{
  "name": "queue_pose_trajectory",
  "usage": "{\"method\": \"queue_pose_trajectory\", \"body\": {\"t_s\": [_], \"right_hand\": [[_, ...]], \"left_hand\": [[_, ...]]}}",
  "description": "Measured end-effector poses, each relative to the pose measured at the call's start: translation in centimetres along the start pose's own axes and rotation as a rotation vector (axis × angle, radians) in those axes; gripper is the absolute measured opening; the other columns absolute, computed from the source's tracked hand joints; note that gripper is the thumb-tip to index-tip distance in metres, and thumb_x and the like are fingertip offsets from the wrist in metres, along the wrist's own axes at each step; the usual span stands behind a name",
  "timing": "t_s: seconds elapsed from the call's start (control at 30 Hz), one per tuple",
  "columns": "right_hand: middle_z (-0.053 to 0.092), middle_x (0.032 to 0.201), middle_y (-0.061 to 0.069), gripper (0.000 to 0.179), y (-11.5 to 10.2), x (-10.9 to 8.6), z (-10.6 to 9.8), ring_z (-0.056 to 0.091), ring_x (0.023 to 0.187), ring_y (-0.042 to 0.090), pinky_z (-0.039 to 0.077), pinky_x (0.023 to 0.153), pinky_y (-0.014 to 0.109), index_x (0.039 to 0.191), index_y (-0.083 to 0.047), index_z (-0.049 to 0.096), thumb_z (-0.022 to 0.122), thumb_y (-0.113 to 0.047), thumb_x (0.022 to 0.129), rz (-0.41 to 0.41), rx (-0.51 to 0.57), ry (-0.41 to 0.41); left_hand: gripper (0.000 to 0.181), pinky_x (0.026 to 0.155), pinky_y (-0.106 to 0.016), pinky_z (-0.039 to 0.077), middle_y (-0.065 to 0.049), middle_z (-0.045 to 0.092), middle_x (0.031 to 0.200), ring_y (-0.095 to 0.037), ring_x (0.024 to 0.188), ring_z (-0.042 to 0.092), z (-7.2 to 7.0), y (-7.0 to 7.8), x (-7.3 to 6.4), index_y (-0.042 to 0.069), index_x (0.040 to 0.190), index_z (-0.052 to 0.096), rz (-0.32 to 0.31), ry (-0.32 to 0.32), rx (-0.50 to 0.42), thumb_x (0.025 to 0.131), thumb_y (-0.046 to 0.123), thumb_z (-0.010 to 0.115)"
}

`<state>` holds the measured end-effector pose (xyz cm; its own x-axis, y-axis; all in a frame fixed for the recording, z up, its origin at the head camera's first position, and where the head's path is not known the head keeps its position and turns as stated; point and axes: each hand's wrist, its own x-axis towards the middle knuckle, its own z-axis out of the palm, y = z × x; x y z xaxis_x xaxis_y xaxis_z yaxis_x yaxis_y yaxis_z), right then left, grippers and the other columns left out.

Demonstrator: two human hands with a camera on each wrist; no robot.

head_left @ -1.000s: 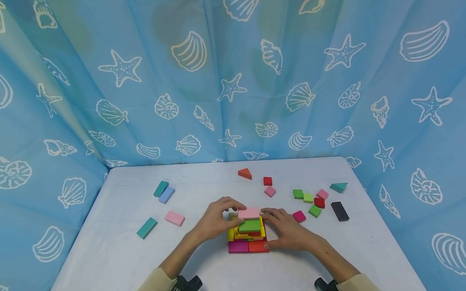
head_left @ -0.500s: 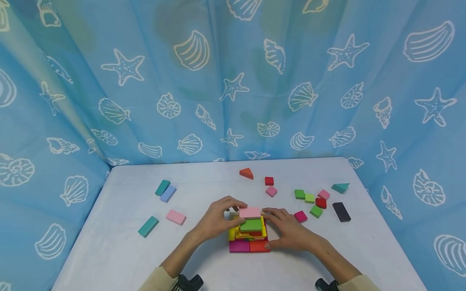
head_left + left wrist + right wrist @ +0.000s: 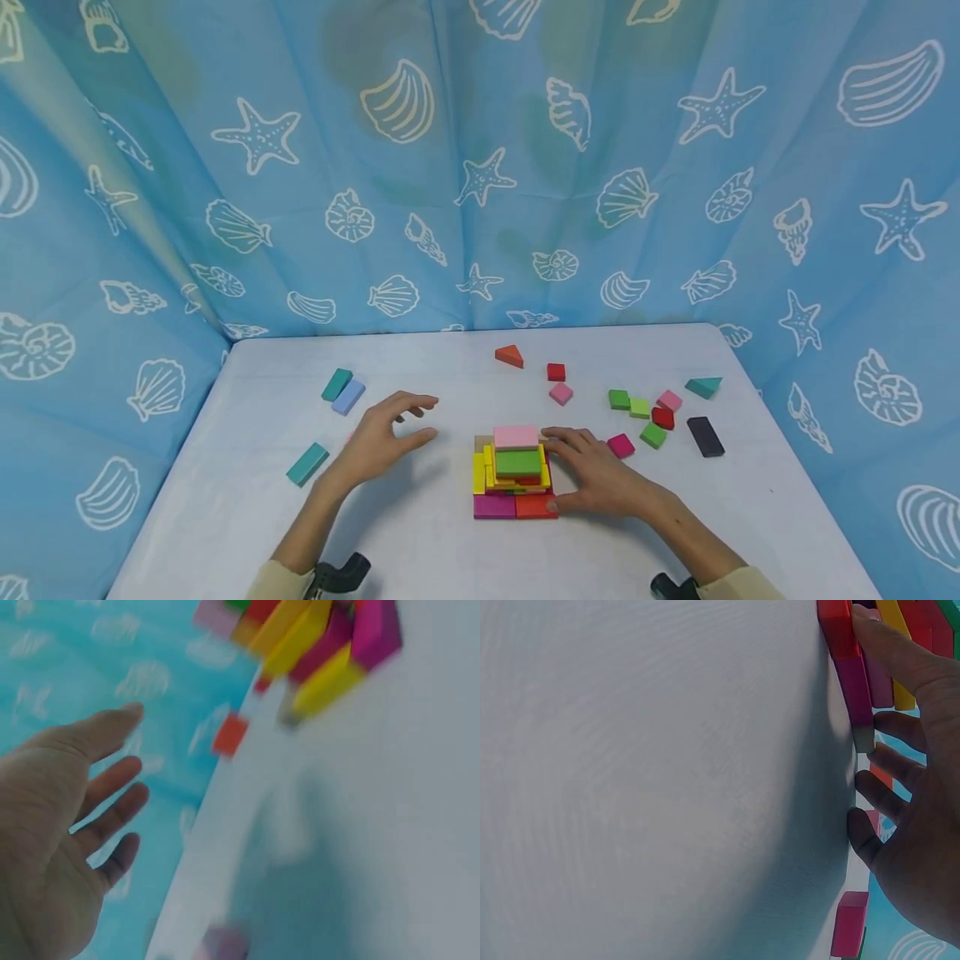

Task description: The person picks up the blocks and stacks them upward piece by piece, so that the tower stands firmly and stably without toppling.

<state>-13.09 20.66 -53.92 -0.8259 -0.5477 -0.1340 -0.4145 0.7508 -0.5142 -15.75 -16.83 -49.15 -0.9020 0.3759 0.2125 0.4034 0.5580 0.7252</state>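
Observation:
A stepped stack of coloured wooden blocks stands at the table's middle, a pink block [image 3: 516,437] on top of a green block [image 3: 517,463]. Yellow blocks [image 3: 479,473] form the middle tiers. Along the front of the base lie a purple block [image 3: 494,507] and a red-orange block [image 3: 534,506]. My right hand [image 3: 600,475] rests against the stack's right side, its thumb touching the red-orange block and its fingers spread toward the back corner. Left of the stack, my left hand [image 3: 378,442] hovers with loosely bent fingers and holds nothing.
Teal [image 3: 307,464] and blue blocks [image 3: 348,397] lie on the left. Behind the stack are an orange triangle [image 3: 510,356], a red block [image 3: 556,372] and a pink cube [image 3: 561,393]. Several small cubes, a teal triangle [image 3: 703,387] and a black block [image 3: 705,437] lie on the right.
My left hand has let go of the pink block at the top and moved left, away from the stack. The pink block stays on top. My right hand keeps its place.

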Motion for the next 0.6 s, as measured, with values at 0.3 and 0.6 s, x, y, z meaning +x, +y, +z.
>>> {"method": "queue_pose_trajectory", "body": {"t_s": [0.3,0.6], "right_hand": [[0.035,0.158,-0.001,0.088,-0.3,0.0,-0.1,0.035,0.141,0.029,0.043,0.105,0.061,0.149,-0.027,0.047,0.082,-0.057,0.074,0.006,-0.011,-0.006],[0.036,0.157,0.0,0.089,-0.1,0.0,-0.2,0.035,0.141,0.029,0.044,0.105,0.06,0.15,-0.027,0.046,0.083,-0.057,0.074,-0.008,-0.02,-0.003]], "left_hand": [[0.051,0.102,-0.06,0.044,-0.007,0.064,0.133,-0.031,0.126,0.056,-5.3,-5.4,-2.9,0.015,0.135,0.064,-0.218,-0.032,0.104,0.088,0.027,0.08],[0.054,0.107,-0.066,0.036,-0.017,0.059,0.138,-0.045,0.133,0.045,-6.4,-8.4,-4.8,0.013,0.134,0.065,-0.306,-0.147,0.233,0.083,0.021,0.083]]}}
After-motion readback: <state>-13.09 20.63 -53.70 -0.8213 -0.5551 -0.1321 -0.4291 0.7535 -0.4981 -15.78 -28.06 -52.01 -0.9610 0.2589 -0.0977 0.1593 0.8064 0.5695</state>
